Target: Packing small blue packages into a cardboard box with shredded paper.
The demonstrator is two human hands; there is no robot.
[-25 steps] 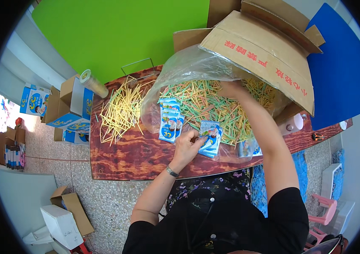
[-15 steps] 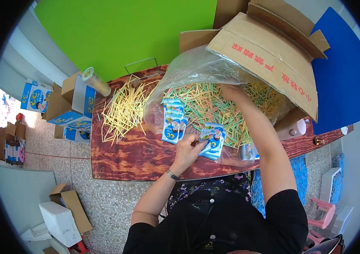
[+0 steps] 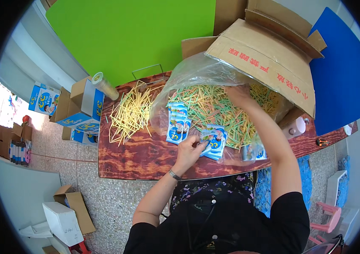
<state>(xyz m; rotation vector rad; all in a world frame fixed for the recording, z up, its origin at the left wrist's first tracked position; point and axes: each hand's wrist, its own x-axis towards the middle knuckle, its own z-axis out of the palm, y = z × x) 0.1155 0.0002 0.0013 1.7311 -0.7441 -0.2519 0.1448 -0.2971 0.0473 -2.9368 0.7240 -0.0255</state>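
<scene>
My left hand (image 3: 190, 151) pinches the edge of a small blue-and-white packet (image 3: 214, 143), with other such packets under or against it on the table. Just beyond it, several more blue-and-white packets (image 3: 178, 127) lie overlapping at the near left of a heap of thin green, yellow and pink sticks (image 3: 214, 106). The heap spreads out of a clear plastic bag (image 3: 192, 72) lining a tipped cardboard box (image 3: 264, 55). Reaching into the bag, my right hand (image 3: 239, 96) rests at the sticks; its fingers are mostly hidden.
A pile of pale yellow sticks (image 3: 131, 112) lies left of the bag on the reddish wooden table (image 3: 133, 163). Behind it stand a clear jar (image 3: 105, 86) and a wire stand (image 3: 148, 73). Blue boxes (image 3: 80, 108) are at the left, a white cylinder (image 3: 294, 128) and orange-handled tool (image 3: 322, 142) at the right.
The whole view has shifted slightly, so the table sits a little further right. My left hand keeps its pinch on the packet; my right hand remains in the bag at the heap.
</scene>
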